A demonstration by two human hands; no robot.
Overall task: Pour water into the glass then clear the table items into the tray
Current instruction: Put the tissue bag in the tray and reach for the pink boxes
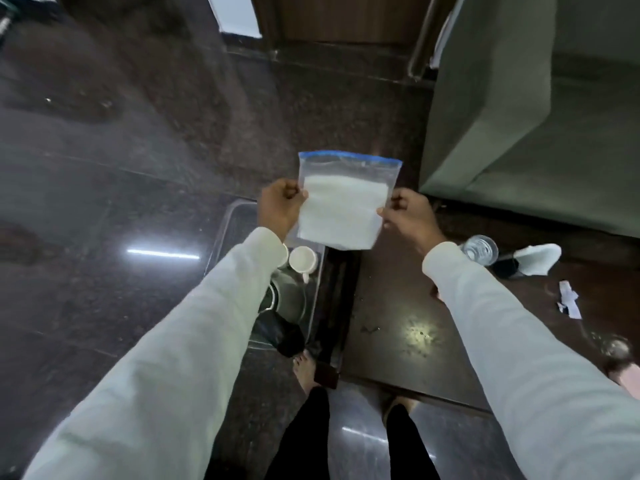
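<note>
I hold a clear zip bag [343, 206] with a blue top strip and white contents in the air, above the gap between tray and table. My left hand [280, 207] pinches its left edge and my right hand [408, 216] pinches its right edge. Below my left arm a clear plastic tray [225, 233] sits on the floor, holding a white cup [303, 260], a dark bundle [284, 332] and other partly hidden items. A glass with water [480, 249] stands on the dark wooden table [398, 306] to the right.
On the table lie a white folded cloth [536, 259] over a dark object, torn white paper scraps [568, 299] and something shiny at the right edge [614, 348]. A grey-green sofa [519, 116] stands behind the table. The floor is dark polished stone. My feet show below.
</note>
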